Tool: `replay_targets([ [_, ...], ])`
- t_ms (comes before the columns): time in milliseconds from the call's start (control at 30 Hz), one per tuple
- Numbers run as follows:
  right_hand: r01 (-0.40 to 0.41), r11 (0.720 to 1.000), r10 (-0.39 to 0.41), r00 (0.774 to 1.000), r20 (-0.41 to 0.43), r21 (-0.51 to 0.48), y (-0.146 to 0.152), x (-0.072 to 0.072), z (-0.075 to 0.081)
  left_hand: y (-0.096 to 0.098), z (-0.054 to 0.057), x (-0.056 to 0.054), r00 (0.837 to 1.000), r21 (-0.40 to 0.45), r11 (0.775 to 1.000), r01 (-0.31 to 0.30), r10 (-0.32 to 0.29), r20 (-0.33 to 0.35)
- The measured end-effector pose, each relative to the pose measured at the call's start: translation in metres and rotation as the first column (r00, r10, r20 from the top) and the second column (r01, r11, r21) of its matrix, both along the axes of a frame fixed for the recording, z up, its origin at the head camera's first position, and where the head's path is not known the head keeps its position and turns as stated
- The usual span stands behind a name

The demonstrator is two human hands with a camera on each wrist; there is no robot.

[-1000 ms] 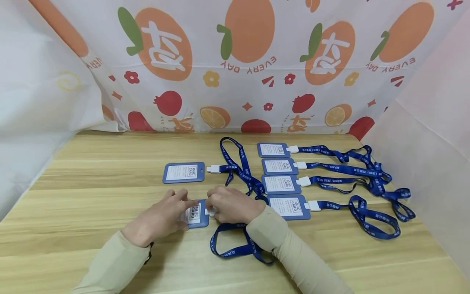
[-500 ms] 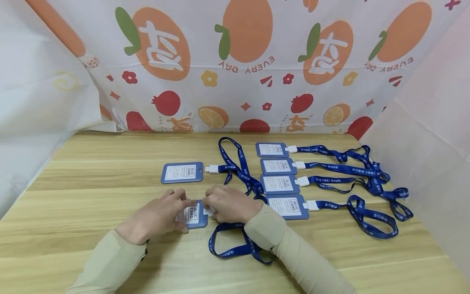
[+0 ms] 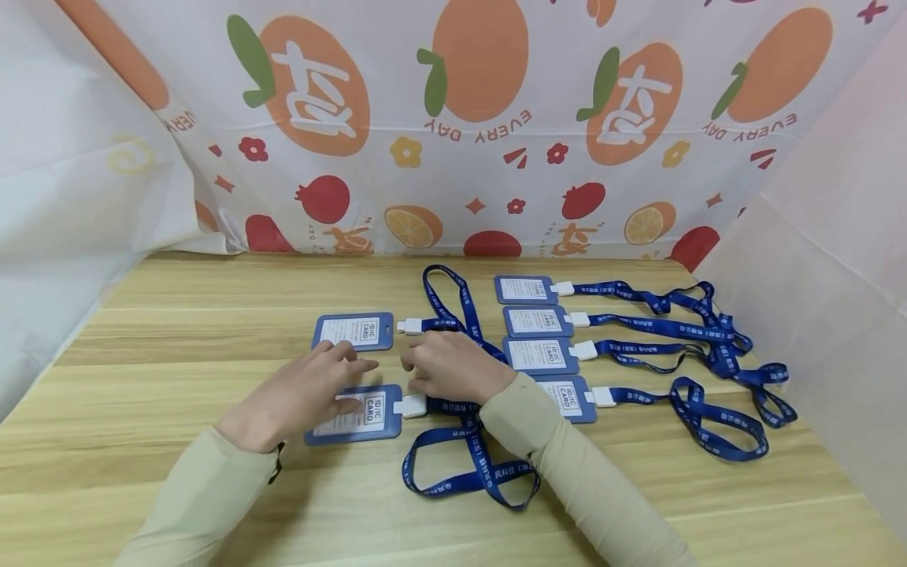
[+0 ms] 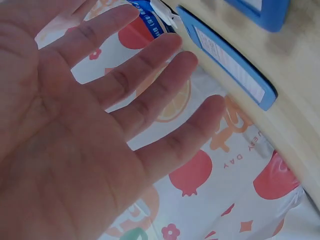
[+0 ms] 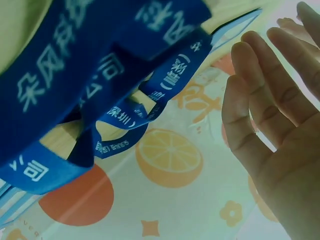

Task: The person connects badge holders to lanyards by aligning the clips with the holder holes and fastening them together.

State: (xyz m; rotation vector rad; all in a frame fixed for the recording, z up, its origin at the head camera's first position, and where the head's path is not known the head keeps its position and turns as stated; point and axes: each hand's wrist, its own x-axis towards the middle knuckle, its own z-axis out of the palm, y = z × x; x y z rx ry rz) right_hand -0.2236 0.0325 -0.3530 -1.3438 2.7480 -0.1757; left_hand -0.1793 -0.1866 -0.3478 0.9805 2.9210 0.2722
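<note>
A blue ID card holder (image 3: 357, 425) lies flat at the near left, its slot joined to the white clip (image 3: 411, 405) of a blue lanyard (image 3: 471, 465). My left hand (image 3: 301, 394) hovers over this holder with fingers spread, holding nothing; its palm (image 4: 75, 130) fills much of the left wrist view. Farther back lies a second card holder (image 3: 354, 329), apart from the white clip (image 3: 412, 325) of another lanyard (image 3: 453, 295). My right hand (image 3: 457, 366), fingers loosely bent and holding nothing, is between the two clips, hiding part of the farther lanyard.
Several card holders clipped to lanyards lie in a column on the right, the farthest holder (image 3: 524, 289) near the back. Their straps tangle near the right table edge (image 3: 723, 346). A fruit-print cloth (image 3: 453, 189) hangs behind the wooden table (image 3: 177, 354).
Both hands have come off the near card holder and its clip and shifted away from me. The holder and its attached clip are now uncovered.
</note>
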Motion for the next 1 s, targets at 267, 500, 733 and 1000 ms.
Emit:
replay_targets([
  [267, 0.025, 1.0, -0.024, 0.998, 0.053, -0.012, 0.003, -0.008, 0.005, 0.0, 0.007, -0.011, 1.0, -0.005, 1.0, -0.005, 0.005, -0.028],
  [500, 0.017, 1.0, -0.016, 0.999, 0.037, -0.011, 0.002, -0.011, 0.011, -0.001, 0.009, -0.017, 0.999, -0.001, 0.999, -0.042, 0.042, -0.019],
  [733, 0.049, 0.999, -0.049, 0.999, 0.017, 0.007, 0.002, -0.017, 0.015, -0.002, 0.013, -0.023, 0.997, 0.028, 0.997, -0.072, 0.072, 0.006],
  [1000, 0.085, 0.996, -0.085, 0.996, 0.041, -0.005, 0.005, -0.022, 0.015, -0.003, 0.014, -0.028, 0.998, 0.051, 0.997, -0.054, 0.055, -0.008],
])
